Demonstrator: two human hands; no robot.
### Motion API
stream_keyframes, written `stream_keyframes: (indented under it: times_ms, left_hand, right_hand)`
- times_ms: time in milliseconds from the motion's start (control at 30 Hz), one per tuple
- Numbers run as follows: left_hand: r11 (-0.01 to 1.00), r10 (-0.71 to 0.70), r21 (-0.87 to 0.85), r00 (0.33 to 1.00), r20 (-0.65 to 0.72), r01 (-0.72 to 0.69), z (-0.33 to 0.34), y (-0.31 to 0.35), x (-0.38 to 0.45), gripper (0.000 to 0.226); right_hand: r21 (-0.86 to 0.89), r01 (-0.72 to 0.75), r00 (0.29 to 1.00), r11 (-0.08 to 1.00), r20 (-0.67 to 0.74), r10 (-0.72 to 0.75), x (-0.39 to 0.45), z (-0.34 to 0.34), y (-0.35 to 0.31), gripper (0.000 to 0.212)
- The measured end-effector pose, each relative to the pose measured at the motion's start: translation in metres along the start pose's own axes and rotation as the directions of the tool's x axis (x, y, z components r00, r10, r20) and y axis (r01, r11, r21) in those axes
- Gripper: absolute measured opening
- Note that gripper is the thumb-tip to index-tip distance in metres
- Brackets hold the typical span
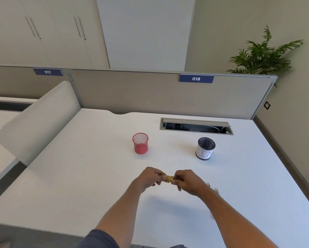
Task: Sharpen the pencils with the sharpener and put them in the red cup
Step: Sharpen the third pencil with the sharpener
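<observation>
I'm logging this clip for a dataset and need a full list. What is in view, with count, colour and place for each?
Red cup: one, red mesh, upright mid-desk, looks empty.
Black cup: one, dark mesh with a white paper label, right of the red cup.
Sharpener: one, yellow, held between both hands above the desk.
Pencils: at least two tips, pale, on the desk behind the right wrist; mostly hidden.
Desk: one, white.
Cable tray: one, grey, lid open, far side of the desk.
Number signs: two, blue, on the partition.
Plant: one, green, behind the partition at right.
Left hand: grips the sharpener's left side.
Right hand: grips its right side.
</observation>
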State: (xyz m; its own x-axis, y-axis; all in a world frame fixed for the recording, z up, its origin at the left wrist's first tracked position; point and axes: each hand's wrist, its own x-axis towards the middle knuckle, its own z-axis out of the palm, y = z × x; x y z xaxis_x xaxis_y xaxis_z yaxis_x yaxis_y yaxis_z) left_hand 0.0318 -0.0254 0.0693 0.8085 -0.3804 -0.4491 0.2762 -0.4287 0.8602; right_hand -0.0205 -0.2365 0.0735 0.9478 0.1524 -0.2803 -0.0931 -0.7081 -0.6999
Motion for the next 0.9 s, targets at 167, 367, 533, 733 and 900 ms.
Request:
stream_keyframes:
  times_ms: [167, 367, 533, 733, 900]
  left_hand:
    - [0.999, 0.018, 0.028, 1.000, 0.024, -0.018, -0.009, 0.005, 0.002, 0.017]
    - [1.000, 0.013, 0.001, 1.000, -0.014, -0.013, -0.015, 0.010, 0.006, 0.014]
    - [1.000, 0.016, -0.016, 1.000, -0.018, -0.016, -0.010, 0.011, 0.010, 0.013]
    - [1.000, 0.020, 0.013, 1.000, 0.015, -0.020, -0.006, 0.011, 0.009, 0.015]
    - [0.999, 0.008, -0.030, 1.000, -0.018, -0.009, -0.002, 0.013, 0.010, 0.016]
  right_hand:
    - [0.095, -0.022, 0.988, 0.995, 0.157, 0.007, 0.006, -0.014, -0.009, 0.022]
    - [0.032, 0.069, 0.998, 0.997, -0.015, -0.069, 0.013, -0.013, -0.010, 0.012]
    - [-0.021, 0.017, 0.997, 1.000, -0.072, -0.018, 0.018, -0.012, -0.006, 0.021]
    - [0.058, 0.024, 1.000, 0.998, 0.015, -0.025, 0.009, -0.021, -0.002, 0.014]
    - [-0.177, 0.038, 0.987, 0.983, -0.149, -0.065, 0.008, -0.016, -0.004, 0.012]
